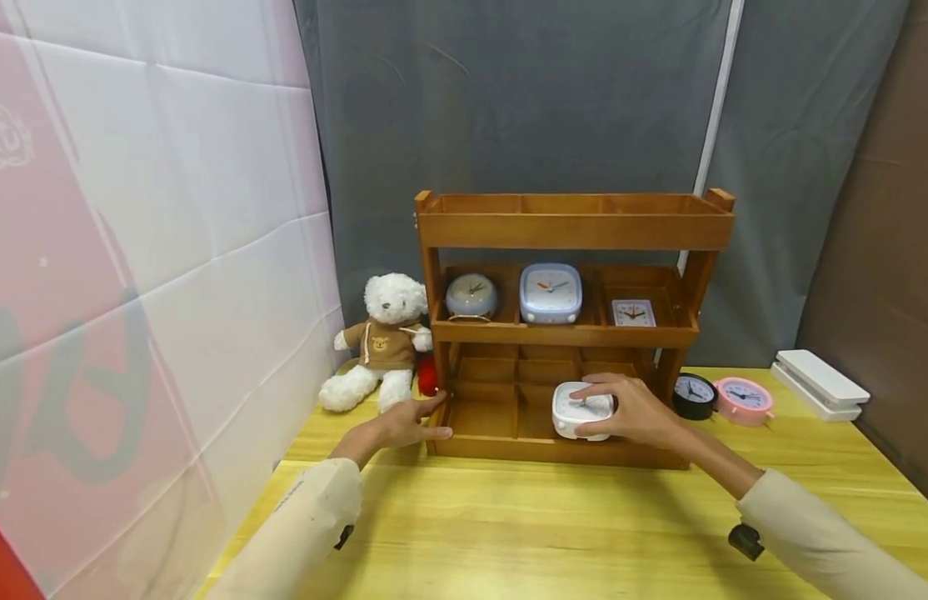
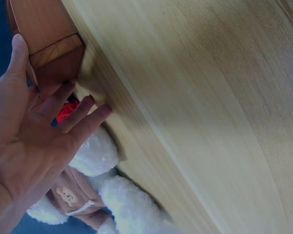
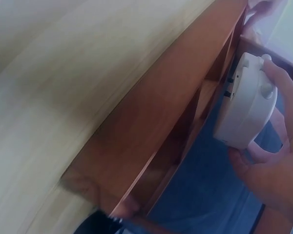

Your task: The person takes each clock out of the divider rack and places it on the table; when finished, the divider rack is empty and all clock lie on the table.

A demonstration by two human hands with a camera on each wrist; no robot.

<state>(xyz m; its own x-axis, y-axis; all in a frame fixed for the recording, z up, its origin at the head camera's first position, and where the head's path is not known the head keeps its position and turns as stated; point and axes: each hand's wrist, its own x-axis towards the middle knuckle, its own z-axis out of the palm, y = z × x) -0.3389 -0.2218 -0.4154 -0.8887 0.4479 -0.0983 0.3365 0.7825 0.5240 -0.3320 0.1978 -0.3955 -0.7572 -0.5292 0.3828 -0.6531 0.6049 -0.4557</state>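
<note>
In the head view my right hand (image 1: 635, 410) grips a white alarm clock (image 1: 569, 423) by its edges, over the bottom tier of a brown wooden shelf (image 1: 576, 335). Its dial faces up toward me, partly covered by my fingers. The right wrist view shows the rounded side of this white clock (image 3: 251, 100) between thumb and fingers, above the tier's compartments. At the shelf's lower left corner, my left hand (image 1: 406, 423) rests with its fingers spread. In the left wrist view that hand (image 2: 36, 141) has its thumb and a finger against the wooden end.
On the middle tier stand a round clock (image 1: 471, 297), a blue clock (image 1: 551, 293) and a small square clock (image 1: 633, 313). A teddy bear (image 1: 385, 342) sits left. To the right are a black clock (image 1: 693, 396), a pink clock (image 1: 745, 400) and a white flat object (image 1: 820, 383).
</note>
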